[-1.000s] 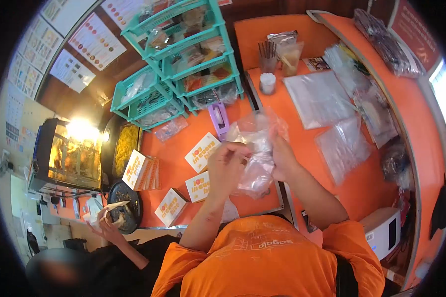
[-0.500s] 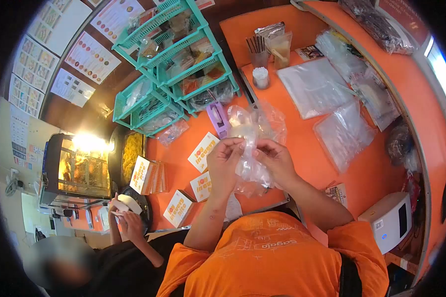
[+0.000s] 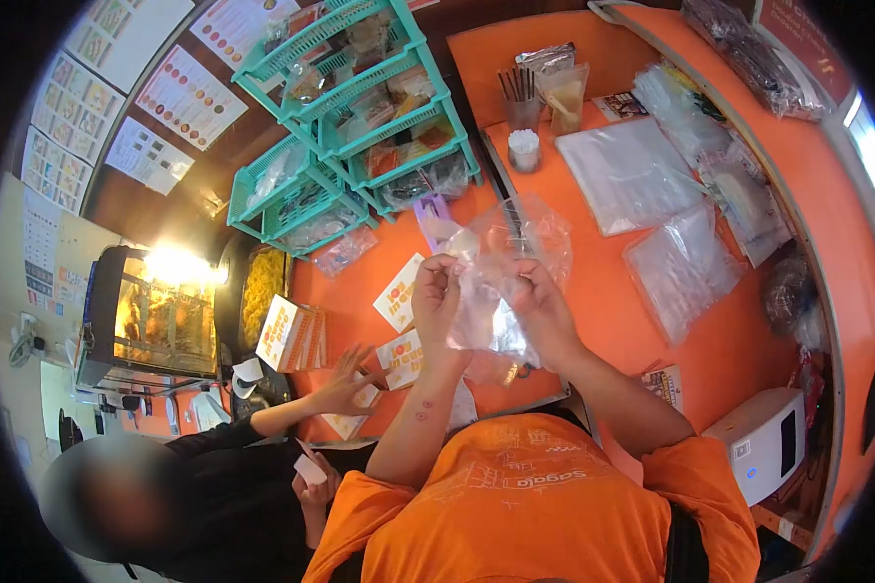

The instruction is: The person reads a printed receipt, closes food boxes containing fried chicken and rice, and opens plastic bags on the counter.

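One bundle of clear plastic bag point(image 3: 488, 316) is held up between the two bare hands, over the orange bench point(image 3: 598, 306); creases and glare make its contents, and how many layers it has, hard to make out. The left hand point(image 3: 439, 306) pinches the bundle's left side between thumb and fingers. The right hand point(image 3: 546, 319) grasps the opposite side, though blur and shine obscure how its fingertips meet the film.

Just beyond the left hand, a purple tape dispenser point(image 3: 430, 208) is partly covered by the plastic. Left of that hand lies a white carton with orange lettering point(image 3: 397, 294), its right edge near the wrist. Farther left, a co-worker's hand point(image 3: 343, 387) spreads over other cartons, hiding part of them; the co-worker's second hand point(image 3: 316, 491) holds a small white piece point(image 3: 309, 470), too small to identify. Well left of the left hand stand a row of cartons point(image 3: 282, 335) and a lit display cabinet point(image 3: 165, 316), its contents lost in glare.

Beyond the left hand rise teal basket racks point(image 3: 369, 81), cut off at the top. Beyond and right of the right hand lie flat clear bags point(image 3: 685, 267); right of its forearm sits a white machine point(image 3: 760, 447).
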Action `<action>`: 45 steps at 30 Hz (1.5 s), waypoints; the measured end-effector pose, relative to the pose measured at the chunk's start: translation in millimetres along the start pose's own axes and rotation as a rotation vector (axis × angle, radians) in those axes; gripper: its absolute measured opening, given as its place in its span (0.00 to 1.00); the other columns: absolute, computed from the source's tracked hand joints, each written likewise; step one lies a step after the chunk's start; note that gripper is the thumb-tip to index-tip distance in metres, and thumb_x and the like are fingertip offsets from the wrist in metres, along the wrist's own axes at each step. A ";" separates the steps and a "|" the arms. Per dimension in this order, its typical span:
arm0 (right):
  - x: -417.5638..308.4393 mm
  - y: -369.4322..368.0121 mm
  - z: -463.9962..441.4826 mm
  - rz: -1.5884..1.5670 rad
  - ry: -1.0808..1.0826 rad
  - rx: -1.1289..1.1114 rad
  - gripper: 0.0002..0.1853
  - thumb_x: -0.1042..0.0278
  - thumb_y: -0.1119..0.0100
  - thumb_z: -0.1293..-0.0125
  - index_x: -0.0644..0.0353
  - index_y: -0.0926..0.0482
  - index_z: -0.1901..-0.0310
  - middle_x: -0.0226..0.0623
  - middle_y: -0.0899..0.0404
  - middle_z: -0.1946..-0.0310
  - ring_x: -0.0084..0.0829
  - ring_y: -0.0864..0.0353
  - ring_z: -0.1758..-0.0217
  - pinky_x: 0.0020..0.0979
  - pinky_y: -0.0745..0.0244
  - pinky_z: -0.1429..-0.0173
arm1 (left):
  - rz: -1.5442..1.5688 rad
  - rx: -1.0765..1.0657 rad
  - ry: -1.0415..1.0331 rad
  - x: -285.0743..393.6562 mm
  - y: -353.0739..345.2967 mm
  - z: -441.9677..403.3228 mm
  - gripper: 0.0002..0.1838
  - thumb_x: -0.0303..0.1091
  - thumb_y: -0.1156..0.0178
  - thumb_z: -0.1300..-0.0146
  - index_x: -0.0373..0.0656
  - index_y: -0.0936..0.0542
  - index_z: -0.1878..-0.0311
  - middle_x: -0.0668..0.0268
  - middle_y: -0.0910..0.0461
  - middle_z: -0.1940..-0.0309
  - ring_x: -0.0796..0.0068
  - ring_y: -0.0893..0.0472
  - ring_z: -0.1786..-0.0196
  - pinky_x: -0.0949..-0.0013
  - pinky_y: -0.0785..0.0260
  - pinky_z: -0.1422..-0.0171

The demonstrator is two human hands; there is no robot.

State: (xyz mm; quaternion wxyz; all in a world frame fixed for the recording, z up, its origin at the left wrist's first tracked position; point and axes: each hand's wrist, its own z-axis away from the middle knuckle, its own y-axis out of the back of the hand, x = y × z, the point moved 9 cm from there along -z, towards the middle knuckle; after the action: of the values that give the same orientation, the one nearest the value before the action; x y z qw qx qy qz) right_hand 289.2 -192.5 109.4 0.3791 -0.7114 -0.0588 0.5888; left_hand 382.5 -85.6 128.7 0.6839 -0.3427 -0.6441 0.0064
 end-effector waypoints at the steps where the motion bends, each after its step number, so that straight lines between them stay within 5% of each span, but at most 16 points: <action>1: -9.6 -14.4 -0.2 0.214 0.164 -0.068 0.09 0.64 0.42 0.29 0.56 0.29 0.53 0.24 0.25 0.64 0.15 0.27 0.63 0.21 0.30 0.58 | -0.055 0.028 -0.044 4.0 -3.7 1.7 0.04 0.24 0.47 0.30 0.41 0.27 0.54 0.72 0.24 0.63 0.87 0.27 0.62 0.79 0.34 0.58; 2: -18.7 -27.9 2.8 0.427 0.328 -0.137 0.10 0.65 0.41 0.30 0.56 0.28 0.53 0.23 0.25 0.65 0.15 0.28 0.63 0.20 0.31 0.58 | -0.055 0.032 -0.040 5.3 -5.1 2.4 0.04 0.24 0.47 0.30 0.41 0.27 0.54 0.72 0.24 0.63 0.87 0.27 0.62 0.79 0.34 0.58; 3: -11.7 -19.2 -0.5 0.560 0.174 -0.089 0.11 0.68 0.39 0.32 0.58 0.28 0.52 0.24 0.25 0.65 0.14 0.29 0.62 0.20 0.32 0.57 | -0.084 0.051 -0.050 7.4 -4.8 2.3 0.03 0.24 0.46 0.30 0.41 0.26 0.56 0.72 0.24 0.64 0.87 0.28 0.64 0.80 0.35 0.60; 7: 0.4 0.5 -12.6 0.270 0.030 -0.033 0.10 0.69 0.40 0.31 0.59 0.29 0.54 0.23 0.27 0.62 0.14 0.30 0.57 0.19 0.34 0.53 | -0.113 0.141 -0.047 8.5 13.6 -0.2 0.04 0.24 0.40 0.33 0.40 0.26 0.60 0.72 0.24 0.68 0.89 0.29 0.68 0.82 0.37 0.65; 10: -9.4 3.3 -9.5 0.205 0.198 0.068 0.08 0.71 0.38 0.34 0.61 0.25 0.57 0.24 0.26 0.65 0.14 0.29 0.60 0.20 0.33 0.56 | -0.205 0.204 -0.208 26.7 8.1 3.2 0.06 0.24 0.37 0.35 0.41 0.26 0.61 0.72 0.24 0.70 0.89 0.30 0.71 0.82 0.38 0.67; 12: -27.5 -24.9 7.0 0.442 0.474 0.081 0.06 0.69 0.41 0.31 0.61 0.24 0.58 0.23 0.26 0.64 0.14 0.29 0.61 0.19 0.33 0.57 | -0.294 0.224 -0.268 30.9 1.4 5.7 0.07 0.25 0.36 0.36 0.41 0.26 0.62 0.72 0.24 0.70 0.89 0.30 0.70 0.83 0.38 0.67; 16: -7.0 -21.4 -2.0 0.497 0.203 -0.032 0.06 0.68 0.43 0.29 0.62 0.23 0.58 0.23 0.25 0.65 0.14 0.29 0.62 0.20 0.33 0.57 | -0.258 0.182 -0.350 32.6 -15.5 8.6 0.08 0.27 0.36 0.35 0.41 0.27 0.63 0.73 0.26 0.69 0.88 0.30 0.70 0.83 0.39 0.66; 19: 5.9 5.4 -10.6 0.111 -0.084 0.033 0.07 0.67 0.39 0.31 0.61 0.20 0.60 0.23 0.23 0.67 0.15 0.28 0.63 0.21 0.31 0.58 | -0.119 0.195 -0.255 29.2 -2.0 2.4 0.06 0.28 0.39 0.32 0.41 0.28 0.62 0.73 0.27 0.69 0.88 0.31 0.68 0.82 0.39 0.64; 24: -19.4 1.6 -11.9 0.033 0.002 0.005 0.10 0.63 0.40 0.30 0.61 0.21 0.59 0.24 0.22 0.66 0.15 0.28 0.63 0.20 0.32 0.55 | 0.114 0.187 -0.148 33.0 9.5 -2.1 0.05 0.33 0.42 0.29 0.44 0.27 0.58 0.74 0.27 0.67 0.87 0.30 0.65 0.82 0.37 0.57; 29: -0.9 7.9 -20.1 0.001 -0.048 0.030 0.10 0.61 0.41 0.29 0.60 0.21 0.58 0.23 0.22 0.65 0.14 0.28 0.61 0.21 0.32 0.52 | 0.039 -0.032 0.008 4.5 4.5 -9.1 0.09 0.36 0.52 0.24 0.45 0.28 0.48 0.68 0.23 0.54 0.78 0.22 0.52 0.71 0.26 0.50; 33: 0.8 -0.2 -21.7 0.083 -0.034 -0.052 0.09 0.62 0.42 0.28 0.59 0.23 0.56 0.22 0.24 0.65 0.13 0.30 0.62 0.20 0.33 0.54 | 0.119 -0.041 0.028 13.2 -18.0 -2.5 0.11 0.37 0.50 0.25 0.45 0.28 0.45 0.67 0.23 0.52 0.78 0.22 0.51 0.71 0.26 0.48; 35: -2.8 -4.5 -21.5 0.134 -0.028 -0.048 0.09 0.62 0.43 0.28 0.58 0.24 0.56 0.21 0.25 0.65 0.13 0.31 0.63 0.20 0.34 0.54 | 0.254 -0.208 0.098 16.5 -34.9 3.4 0.14 0.35 0.46 0.28 0.43 0.29 0.43 0.65 0.23 0.51 0.77 0.22 0.50 0.69 0.27 0.46; 38: -6.2 -9.2 -21.7 0.184 -0.006 -0.075 0.08 0.63 0.43 0.28 0.58 0.24 0.55 0.21 0.27 0.67 0.13 0.32 0.64 0.19 0.35 0.56 | -0.056 -0.206 -0.002 19.6 -36.5 6.5 0.18 0.31 0.40 0.32 0.41 0.30 0.41 0.69 0.22 0.56 0.79 0.22 0.54 0.73 0.29 0.48; 41: 3.1 7.3 -26.7 0.223 0.014 -0.069 0.08 0.63 0.45 0.26 0.58 0.25 0.55 0.22 0.26 0.64 0.14 0.31 0.61 0.20 0.34 0.55 | 0.015 -0.127 0.054 5.9 -19.3 2.6 0.17 0.26 0.37 0.35 0.40 0.28 0.44 0.68 0.21 0.57 0.79 0.22 0.55 0.73 0.29 0.49; 45: -35.2 59.6 -41.1 -0.099 0.129 0.258 0.15 0.57 0.52 0.25 0.60 0.27 0.48 0.33 0.22 0.55 0.27 0.21 0.52 0.33 0.23 0.47 | 0.080 0.049 -0.170 40.2 30.1 -14.2 0.12 0.27 0.39 0.34 0.39 0.25 0.49 0.67 0.22 0.56 0.79 0.23 0.55 0.72 0.28 0.49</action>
State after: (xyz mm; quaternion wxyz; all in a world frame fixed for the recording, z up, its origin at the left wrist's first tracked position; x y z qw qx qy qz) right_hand 293.3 -272.6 101.8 0.4992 -0.6894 0.0068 0.5249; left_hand 415.0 -51.0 150.5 0.6342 -0.3497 -0.6851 0.0786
